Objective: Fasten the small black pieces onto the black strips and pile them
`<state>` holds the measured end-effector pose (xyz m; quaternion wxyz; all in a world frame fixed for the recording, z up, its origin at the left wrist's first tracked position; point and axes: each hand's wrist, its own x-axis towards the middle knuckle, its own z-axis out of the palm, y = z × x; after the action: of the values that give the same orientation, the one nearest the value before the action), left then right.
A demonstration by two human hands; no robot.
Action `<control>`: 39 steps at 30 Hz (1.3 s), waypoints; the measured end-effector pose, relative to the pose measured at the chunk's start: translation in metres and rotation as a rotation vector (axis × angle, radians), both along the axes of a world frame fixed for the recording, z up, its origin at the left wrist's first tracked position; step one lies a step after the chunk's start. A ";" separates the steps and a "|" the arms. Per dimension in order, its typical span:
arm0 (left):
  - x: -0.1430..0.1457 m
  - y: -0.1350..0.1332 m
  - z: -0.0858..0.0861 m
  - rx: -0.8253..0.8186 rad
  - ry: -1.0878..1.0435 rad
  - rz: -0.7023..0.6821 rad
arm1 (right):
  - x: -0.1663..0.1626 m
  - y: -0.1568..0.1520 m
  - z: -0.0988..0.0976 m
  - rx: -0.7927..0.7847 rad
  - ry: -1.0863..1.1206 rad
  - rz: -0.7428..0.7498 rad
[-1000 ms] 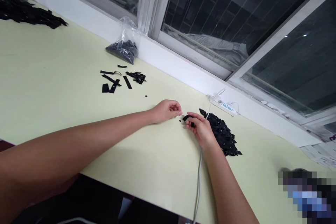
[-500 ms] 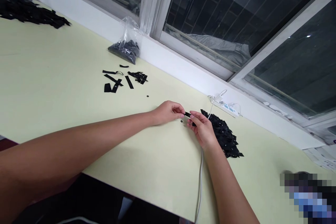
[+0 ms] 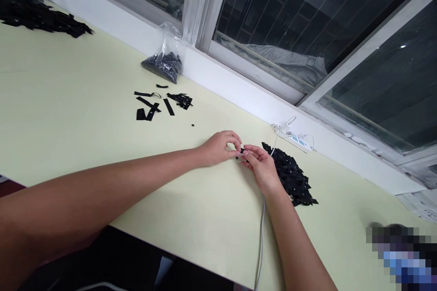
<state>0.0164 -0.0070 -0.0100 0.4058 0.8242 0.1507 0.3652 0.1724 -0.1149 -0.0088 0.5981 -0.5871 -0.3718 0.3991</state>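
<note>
The left hand (image 3: 220, 146) and the right hand (image 3: 261, 168) meet fingertip to fingertip over the middle of the pale yellow-green desk (image 3: 68, 100). Between them they pinch a small black strip (image 3: 243, 151), of which only a short piece shows past the fingers; both hands are closed narrowly around it, thumbs and forefingers drawn together. A tiny black ring (image 3: 236, 158) sits right under the left fingertips, and whether it rests on the desk or hangs from the strip cannot be told.

Just to the right of the right hand, touching its far side in the view, lies a heap of black strips (image 3: 292, 177). A white cable (image 3: 261, 236) runs from the near desk edge under the right wrist and on to a white power strip (image 3: 295, 138) lying against the far wall below the window (image 3: 307, 22).

To the far left of the hands, well apart from them, a few loose black pieces (image 3: 153, 102) are scattered on the desk, with one small black dot (image 3: 192, 125) lying alone between them and the hands. Beyond these, a clear plastic bag of dark parts (image 3: 164, 59) leans at the windowsill. At the far left corner of the desk lies another spread of black strips (image 3: 37, 16). At the near right corner the view is blurred out.
</note>
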 end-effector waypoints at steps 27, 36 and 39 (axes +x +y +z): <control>-0.001 -0.001 0.000 0.046 0.039 0.021 | -0.007 0.000 0.001 0.051 -0.324 0.033; -0.004 0.000 0.002 0.159 0.086 0.015 | -0.001 0.002 -0.005 0.084 -0.385 0.039; -0.004 0.001 0.002 0.186 0.104 0.011 | -0.002 0.002 -0.005 0.083 -0.392 0.030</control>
<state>0.0128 -0.0057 -0.0078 0.3173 0.8752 0.1415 0.3367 0.1709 -0.1133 -0.0134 0.5318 -0.6228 -0.5062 0.2703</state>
